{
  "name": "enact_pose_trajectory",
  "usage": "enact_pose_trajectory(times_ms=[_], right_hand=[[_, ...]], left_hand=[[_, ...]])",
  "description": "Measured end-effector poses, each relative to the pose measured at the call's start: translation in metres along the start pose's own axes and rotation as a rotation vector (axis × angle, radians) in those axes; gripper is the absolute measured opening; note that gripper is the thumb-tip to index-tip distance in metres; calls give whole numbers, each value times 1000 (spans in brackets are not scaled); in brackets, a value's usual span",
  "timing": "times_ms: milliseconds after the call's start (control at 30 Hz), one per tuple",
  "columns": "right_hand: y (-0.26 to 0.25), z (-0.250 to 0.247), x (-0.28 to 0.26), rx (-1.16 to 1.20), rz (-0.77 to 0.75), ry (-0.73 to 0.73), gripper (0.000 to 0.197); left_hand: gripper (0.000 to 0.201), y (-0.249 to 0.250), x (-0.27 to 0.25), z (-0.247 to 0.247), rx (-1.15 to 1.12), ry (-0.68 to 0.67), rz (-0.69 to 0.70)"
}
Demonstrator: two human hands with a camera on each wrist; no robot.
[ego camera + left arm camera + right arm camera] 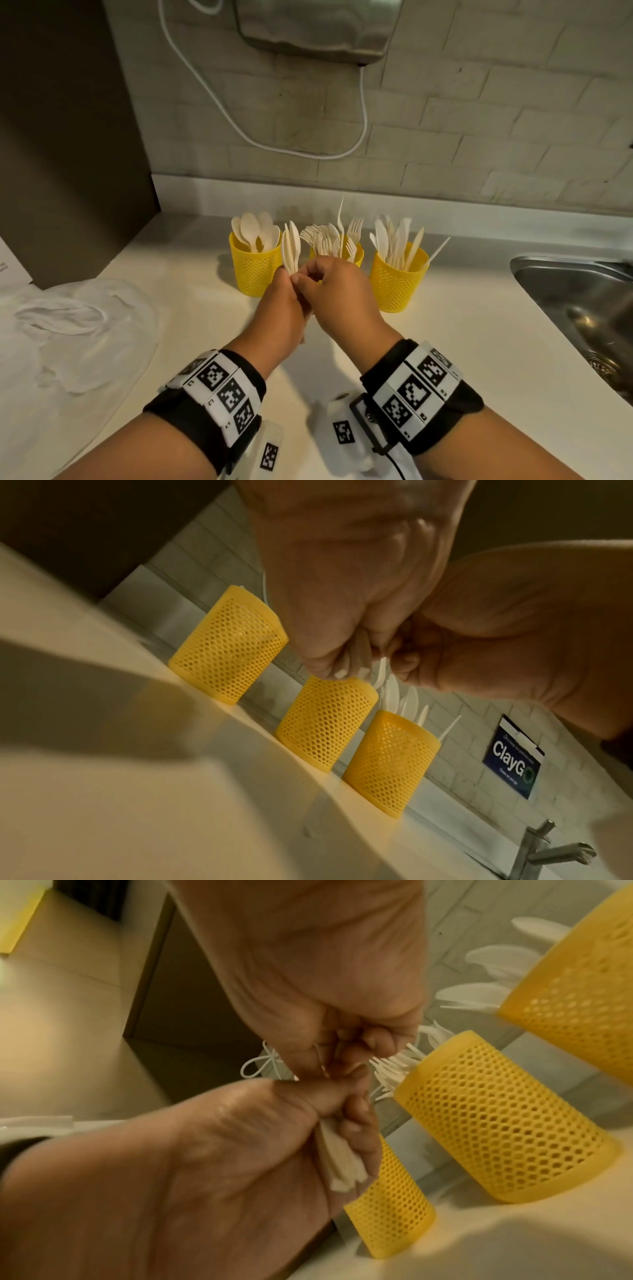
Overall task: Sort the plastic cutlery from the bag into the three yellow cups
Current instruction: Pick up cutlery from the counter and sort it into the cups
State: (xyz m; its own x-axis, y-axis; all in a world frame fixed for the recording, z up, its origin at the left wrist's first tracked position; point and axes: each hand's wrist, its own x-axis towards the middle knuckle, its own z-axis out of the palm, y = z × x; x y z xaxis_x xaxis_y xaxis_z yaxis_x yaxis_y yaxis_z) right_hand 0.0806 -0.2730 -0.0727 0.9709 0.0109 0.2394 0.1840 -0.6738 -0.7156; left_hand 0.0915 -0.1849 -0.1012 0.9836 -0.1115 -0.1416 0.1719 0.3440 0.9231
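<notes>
Three yellow mesh cups stand in a row near the wall: the left cup (pixel 255 265) (pixel 229 645) holds spoons, the middle cup (pixel 356 255) (pixel 325 723) (pixel 496 1123) forks, the right cup (pixel 399 281) (pixel 390 764) knives. In front of the left and middle cups my left hand (pixel 284 301) (pixel 205 1164) grips a small bundle of white plastic cutlery (pixel 291 248) (pixel 342 1161) by the handles, heads up. My right hand (pixel 337 291) (pixel 514 642) (pixel 308 974) pinches the bundle just above the left fingers. The crumpled clear bag (pixel 78 325) lies at the left.
A steel sink (pixel 582 308) with a faucet (pixel 534 850) is set into the counter at the right. A hand dryer (pixel 315 27) with a white cable hangs on the brick wall above the cups. A dark cabinet side bounds the left.
</notes>
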Motion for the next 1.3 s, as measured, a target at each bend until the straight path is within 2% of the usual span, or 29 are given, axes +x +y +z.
enact_pose_trajectory(times_ms=[200,267,400,500,533,567,633,733,867,967,1100,1200,1300], right_hand=[[-2,-9,1,76,137,-55,14],[-2,-11,2,112,151,-62,13],[0,-8,4,212,187,-80,11],[2,-9,7,347,258,-102,10],[2,-10,8,383,277,-120,11],[3,-12,8,410,290,-145,11],[4,-16,9,446,283,-209,15],[2,-21,9,489,263,-252,23],[3,-22,9,598,247,-189,16],[3,-26,14,639,211,-52,13],[8,-51,26,606,61,414,9],[28,-73,32,370,-63,689,10],[62,-77,34,17,-9,699,5]], left_hand=[[47,-8,2,-4,135,2,-69],[39,-9,0,-4,188,-32,-35],[41,-8,3,-10,200,-136,17],[26,-6,3,-10,259,-124,135],[29,-6,2,-9,323,-122,177],[41,-7,2,-9,381,-143,212],[52,-9,2,-10,399,-166,209],[36,-8,2,-9,449,-155,249],[26,-5,5,-8,377,-153,278],[29,-3,-1,-3,411,-141,354],[21,-2,-3,-1,334,-14,383],[23,0,-1,-5,351,51,388],[22,1,-1,-7,289,78,352]])
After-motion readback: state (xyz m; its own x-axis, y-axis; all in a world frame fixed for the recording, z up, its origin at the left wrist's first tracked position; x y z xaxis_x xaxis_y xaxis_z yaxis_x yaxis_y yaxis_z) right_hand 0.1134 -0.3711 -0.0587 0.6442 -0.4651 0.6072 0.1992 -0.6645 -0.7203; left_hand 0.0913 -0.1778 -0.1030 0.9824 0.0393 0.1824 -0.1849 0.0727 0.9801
